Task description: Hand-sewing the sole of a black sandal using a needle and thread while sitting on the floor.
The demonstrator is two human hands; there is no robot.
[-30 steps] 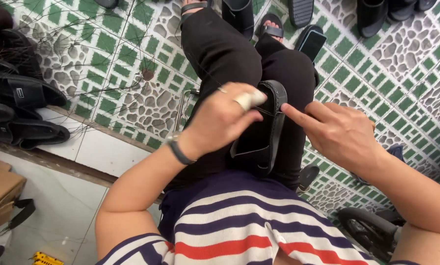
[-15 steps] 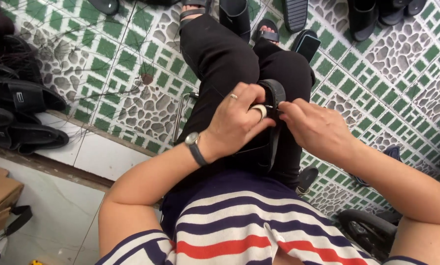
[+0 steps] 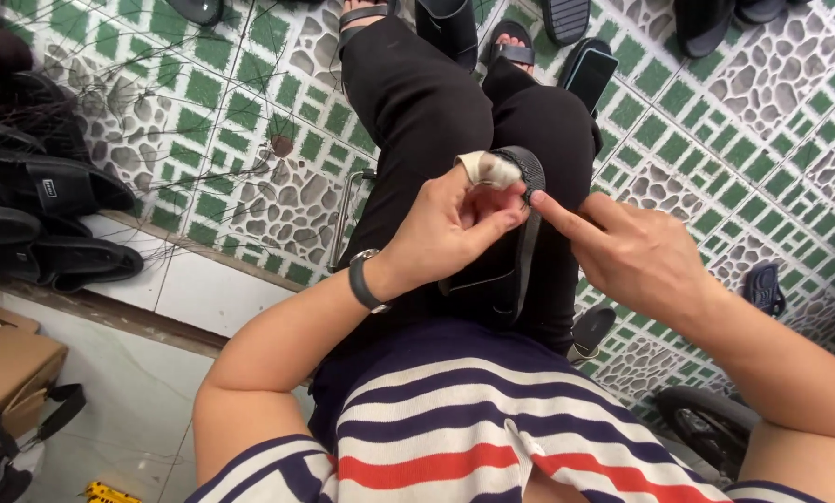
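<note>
Sandal (image 3: 515, 251) half-hidden under left hand (image 3: 450, 228)

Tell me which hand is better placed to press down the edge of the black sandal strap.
Right, probably. The right hand is free, its index finger already pointing at the black sandal strap's edge. The left hand, one finger bandaged, is busy gripping the sandal on the lap.

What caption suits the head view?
Left hand holds a black sandal on the lap; right hand points at its strap.

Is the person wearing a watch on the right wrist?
No, the dark wristband sits on the left wrist; the right hand has a bare wrist.
</note>
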